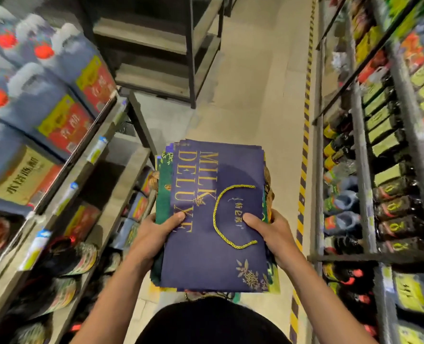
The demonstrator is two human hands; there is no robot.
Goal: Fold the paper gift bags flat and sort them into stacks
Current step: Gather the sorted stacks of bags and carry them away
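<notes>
Here, both hands held a stack of flattened paper gift bags above a shop aisle floor.

The left hand (pixel 156 232) gripped the stack's left edge, thumb pressed on top, and the right hand (pixel 270 232) gripped the right edge the same way. Uppermost lay a navy gift bag (pixel 215 212) lettered "MILK DELUXE" in gold, its yellow cord handle (pixel 220 214) looped flat across the face. Green bags (pixel 163 192) stuck out beneath on the left. Shelves of boxed goods (pixel 44 108) stood to the left, shelves of green packets (pixel 384 135) to the right, beside a yellow-and-black floor stripe (pixel 305 135).
</notes>
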